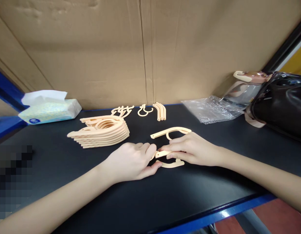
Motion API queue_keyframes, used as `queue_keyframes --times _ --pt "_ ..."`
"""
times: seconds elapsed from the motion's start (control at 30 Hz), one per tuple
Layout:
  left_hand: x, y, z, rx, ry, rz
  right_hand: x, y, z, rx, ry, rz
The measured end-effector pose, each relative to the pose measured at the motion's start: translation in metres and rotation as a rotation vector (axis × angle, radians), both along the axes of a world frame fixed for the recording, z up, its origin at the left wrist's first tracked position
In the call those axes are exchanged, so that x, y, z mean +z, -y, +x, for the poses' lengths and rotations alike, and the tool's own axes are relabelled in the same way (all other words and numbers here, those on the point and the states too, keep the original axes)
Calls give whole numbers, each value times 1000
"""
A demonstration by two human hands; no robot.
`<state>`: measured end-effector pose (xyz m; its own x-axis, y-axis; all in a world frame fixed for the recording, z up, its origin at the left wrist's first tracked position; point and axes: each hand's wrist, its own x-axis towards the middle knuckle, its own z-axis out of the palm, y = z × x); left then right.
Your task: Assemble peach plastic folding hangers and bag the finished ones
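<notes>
The forearms are reaching in from the two lower corners above the black bench (150,201), slanting inward so that the hands are nearly meeting over its near middle. The left hand (137,162) is lying palm down, its fingers curling tightly and its thumb stretching right, closing around the left end of a cream plastic piece (162,154); the curled knuckles are hiding much of that grip. The right hand (191,149) is coming in lower-wristed and flatter, its thumb and fingers pinching the same piece nearly closed, farther right. A curved cream part (173,165) is showing just below, by the left thumb tip; whether it is joined on is not clear. Beyond the right fingers a long cream arm (171,131) is lying, and a neat stack of hanger parts (104,136) is resting farther left. Farther back, hooks (122,111), curved bars (160,112) and a clear plastic bag (211,110) are lying before a cardboard wall (104,55).
</notes>
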<state>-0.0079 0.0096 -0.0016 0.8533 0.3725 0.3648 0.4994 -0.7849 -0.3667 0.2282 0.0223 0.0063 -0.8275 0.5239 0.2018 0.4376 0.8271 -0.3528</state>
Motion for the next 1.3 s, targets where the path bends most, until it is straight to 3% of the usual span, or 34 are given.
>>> queue_keyframes --times 0.23,0.47,0.8,1.07,1.3 --pt "1 2 1 -13 2 22 0 -1 1 1 4 1" --pt "-1 3 4 12 -14 19 -2 0 0 28 6 124" --pt "-2 4 4 30 66 -125 2 0 1 18 -13 193" --pt "-2 2 3 51 100 -133 9 -5 8 -72 -213 321" --pt "-2 2 1 6 49 -121 8 -16 15 -178 -135 369"
